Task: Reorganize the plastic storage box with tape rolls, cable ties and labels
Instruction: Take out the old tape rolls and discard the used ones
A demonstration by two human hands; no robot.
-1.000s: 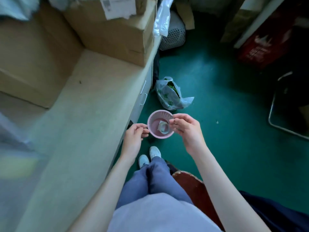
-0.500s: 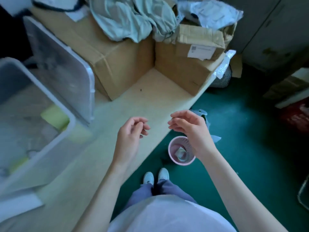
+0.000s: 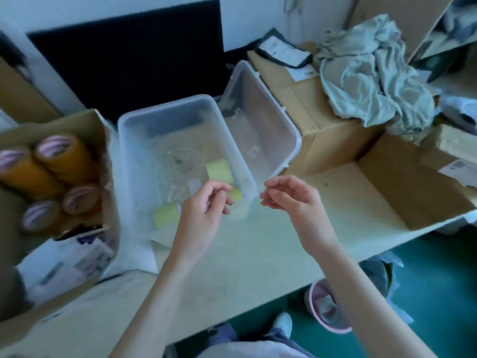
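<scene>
Leftmost, at nine o'clock, brown tape rolls (image 3: 51, 171) lie in a cardboard box (image 3: 85, 125). Centrally, the clear storage box (image 3: 134, 161) holds pale-green rolls (image 3: 219, 169). Over its five o'clock corner the left hand (image 3: 204, 213) hovers, fingers loosely curled, empty. Beside it at three o'clock, the right hand (image 3: 291, 197) hangs likewise, holding nothing.

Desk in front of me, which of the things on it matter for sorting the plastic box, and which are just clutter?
For the job:
clear plastic box, open
its lid, propped beside it
pale green rolls inside the box
brown tape rolls in the carton on the left

Just lying about:
crumpled grey cloth
open cardboard box on the right
pink bin on the floor
</scene>
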